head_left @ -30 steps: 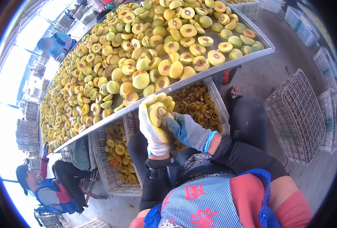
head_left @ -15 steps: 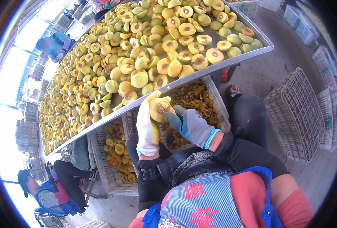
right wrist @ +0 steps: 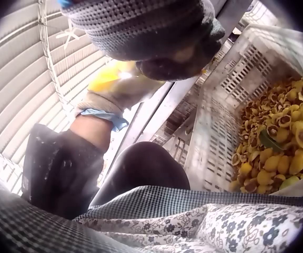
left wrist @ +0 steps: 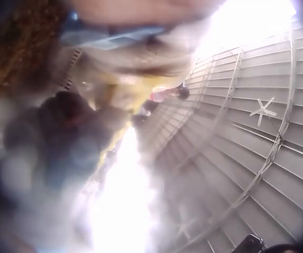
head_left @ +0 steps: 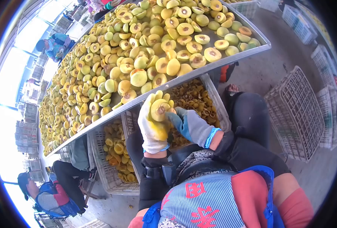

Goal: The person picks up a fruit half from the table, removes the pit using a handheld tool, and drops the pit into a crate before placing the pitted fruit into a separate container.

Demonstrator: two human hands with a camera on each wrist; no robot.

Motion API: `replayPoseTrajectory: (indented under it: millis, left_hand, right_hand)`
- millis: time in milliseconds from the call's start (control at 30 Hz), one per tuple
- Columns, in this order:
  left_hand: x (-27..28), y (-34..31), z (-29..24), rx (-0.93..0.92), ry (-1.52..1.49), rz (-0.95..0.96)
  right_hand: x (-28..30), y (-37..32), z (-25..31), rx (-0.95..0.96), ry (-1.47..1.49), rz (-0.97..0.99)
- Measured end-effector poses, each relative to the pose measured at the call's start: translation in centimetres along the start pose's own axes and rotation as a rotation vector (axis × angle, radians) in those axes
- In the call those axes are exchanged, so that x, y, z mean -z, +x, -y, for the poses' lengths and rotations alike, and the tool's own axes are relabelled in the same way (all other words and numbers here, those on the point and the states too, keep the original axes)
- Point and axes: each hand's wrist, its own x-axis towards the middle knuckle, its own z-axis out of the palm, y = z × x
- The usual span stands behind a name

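In the head view the left hand (head_left: 153, 127), in a white and yellow-stained glove, holds a yellow fruit half (head_left: 159, 110), its brown centre facing up. The right hand (head_left: 193, 127), in a grey and blue glove, has its fingers curled at that fruit's right edge; whether a tool is in it is hidden. Both hands are just off the near rim of a metal-edged table (head_left: 210, 67) covered with halved fruit (head_left: 138, 78). In the right wrist view the right hand (right wrist: 157, 37) is curled close in front of the left glove (right wrist: 125, 87). The left wrist view is blurred.
Below the table edge, one crate (head_left: 222, 114) holds small brownish-yellow pieces and another (head_left: 104, 178) holds yellow halves. An upright crate (head_left: 297, 114) stands at the right. A seated person (head_left: 51, 193) is at the lower left, another (head_left: 54, 46) across the table.
The left hand has turned, showing its fingers spread behind the fruit, whose cut face now points up. The right hand remains at the fruit's edge.
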Motion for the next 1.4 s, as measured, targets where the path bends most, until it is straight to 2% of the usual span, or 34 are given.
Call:
replayPoseTrajectory:
  millis: [100, 200, 300, 400, 500, 700, 800, 900, 1000, 1100, 1200, 1300, 1400]
  left_hand:
    - [0.2, -0.3, -0.3, 0.053, -0.046, 0.111]
    - [-0.7, -0.7, -0.8, 0.116, -0.05, 0.106]
    - [-1.1, -0.9, -0.9, 0.043, 0.026, 0.044]
    - [-0.2, -1.1, -0.8, 0.019, 0.07, 0.075]
    - [0.1, -1.5, -1.2, 0.067, 0.03, 0.108]
    - [1.5, -1.8, -1.6, 0.119, -0.001, 0.058]
    - [1.9, -2.2, -1.8, 0.074, 0.015, 0.065]
    - [1.9, -2.7, -2.1, -0.001, 0.026, 0.062]
    - [1.8, -3.1, -2.9, -0.029, 0.079, 0.046]
    - [2.3, -3.4, -3.5, -0.06, 0.078, 0.043]
    - [2.8, -3.5, -3.7, -0.076, 0.041, 0.109]
    - [3.8, -2.7, -3.5, -0.078, 0.111, 0.154]
    - [4.3, -2.7, -3.9, -0.149, 0.353, 0.193]
  right_hand:
    - [-0.2, -0.2, 0.0, -0.044, -0.065, -0.006]
    - [-0.2, -0.9, 1.0, 0.023, -0.096, -0.001]
    - [-0.4, -1.2, 1.5, -0.005, -0.098, -0.004]
    - [-0.6, -1.3, 1.2, -0.016, -0.14, 0.021]
    - [-0.6, -1.7, 2.2, -0.049, -0.281, 0.025]
    - [-1.4, -1.5, 1.3, 0.031, -0.334, 0.037]
    - [-2.3, -1.7, 0.7, -0.013, -0.32, 0.076]
    - [-4.8, -2.7, 0.5, -0.088, 0.13, 0.065]
    - [-6.3, -3.2, 1.0, -0.204, 0.374, 0.104]
    - [-7.9, -3.7, 2.5, -0.187, 0.432, 0.042]
    - [-7.4, -3.7, 3.2, -0.36, 0.323, 0.137]
    - [-7.0, -3.5, 5.2, -0.478, 0.269, 0.148]
    - [-4.2, -3.6, 7.4, -0.7, 0.571, 0.469]
